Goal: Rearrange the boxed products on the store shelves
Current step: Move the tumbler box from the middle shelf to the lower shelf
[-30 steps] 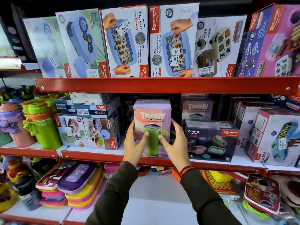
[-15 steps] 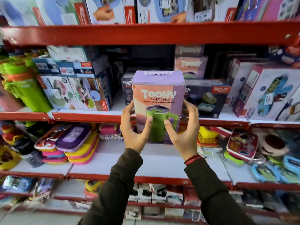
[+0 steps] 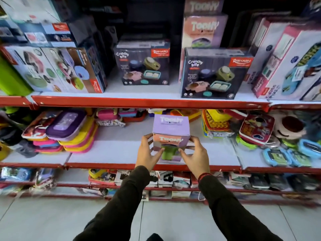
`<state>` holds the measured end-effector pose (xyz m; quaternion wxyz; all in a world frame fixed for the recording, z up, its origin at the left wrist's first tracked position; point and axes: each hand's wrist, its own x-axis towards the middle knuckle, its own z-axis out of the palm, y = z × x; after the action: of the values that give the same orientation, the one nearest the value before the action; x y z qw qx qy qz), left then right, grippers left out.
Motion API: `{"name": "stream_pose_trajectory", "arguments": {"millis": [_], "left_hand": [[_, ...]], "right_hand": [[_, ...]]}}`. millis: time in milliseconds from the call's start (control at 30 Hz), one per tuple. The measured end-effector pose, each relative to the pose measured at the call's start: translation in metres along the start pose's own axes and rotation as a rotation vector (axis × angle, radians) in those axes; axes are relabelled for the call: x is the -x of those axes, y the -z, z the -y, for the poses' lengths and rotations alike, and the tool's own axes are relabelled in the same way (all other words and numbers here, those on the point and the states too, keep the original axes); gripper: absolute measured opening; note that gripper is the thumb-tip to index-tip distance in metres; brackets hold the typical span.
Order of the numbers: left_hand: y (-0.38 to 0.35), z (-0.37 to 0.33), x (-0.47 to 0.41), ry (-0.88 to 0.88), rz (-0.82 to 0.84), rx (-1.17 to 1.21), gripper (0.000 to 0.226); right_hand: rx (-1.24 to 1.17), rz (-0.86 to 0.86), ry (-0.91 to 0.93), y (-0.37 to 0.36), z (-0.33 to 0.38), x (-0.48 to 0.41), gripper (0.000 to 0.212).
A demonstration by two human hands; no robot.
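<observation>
A purple and peach Toony tumbler box with a green mug printed on it stands upright at the front of the lower white shelf. My left hand grips its left side and my right hand grips its right side. Its base looks level with the shelf surface; whether it rests there I cannot tell. On the shelf above stand two dark Crunchy Bite boxes, with more Toony boxes stacked behind the right one.
Stacked coloured lunch boxes lie left on the lower shelf, and printed tins and blue containers lie right. Lunch-set boxes fill the upper shelf's left, tall white boxes its right. Small boxes line the bottom shelf above a tiled floor.
Both hands have carried the Toony box off the middle shelf and down to the front of the shelf below. The view has tilted downward with them.
</observation>
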<state>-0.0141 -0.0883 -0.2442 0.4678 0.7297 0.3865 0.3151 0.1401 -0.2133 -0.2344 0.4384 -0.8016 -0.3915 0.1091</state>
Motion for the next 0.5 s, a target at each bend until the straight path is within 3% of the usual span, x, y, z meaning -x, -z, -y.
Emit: {"name": "stream_pose_trajectory", "arguments": {"millis": [300, 400, 500], "left_hand": [[-0.023, 0.018, -0.014, 0.147, -0.028, 0.012, 0.059], [-0.02, 0.023, -0.012, 0.144, 0.002, -0.037, 0.065], [-0.014, 0.015, -0.007, 0.079, 0.004, -0.139, 0.088]], "right_hand": [[0.022, 0.046, -0.06, -0.021, -0.021, -0.013, 0.058], [-0.022, 0.072, -0.058, -0.018, -0.019, -0.011, 0.069], [-0.123, 0.015, -0.065, -0.008, -0.009, -0.008, 0.09]]}}
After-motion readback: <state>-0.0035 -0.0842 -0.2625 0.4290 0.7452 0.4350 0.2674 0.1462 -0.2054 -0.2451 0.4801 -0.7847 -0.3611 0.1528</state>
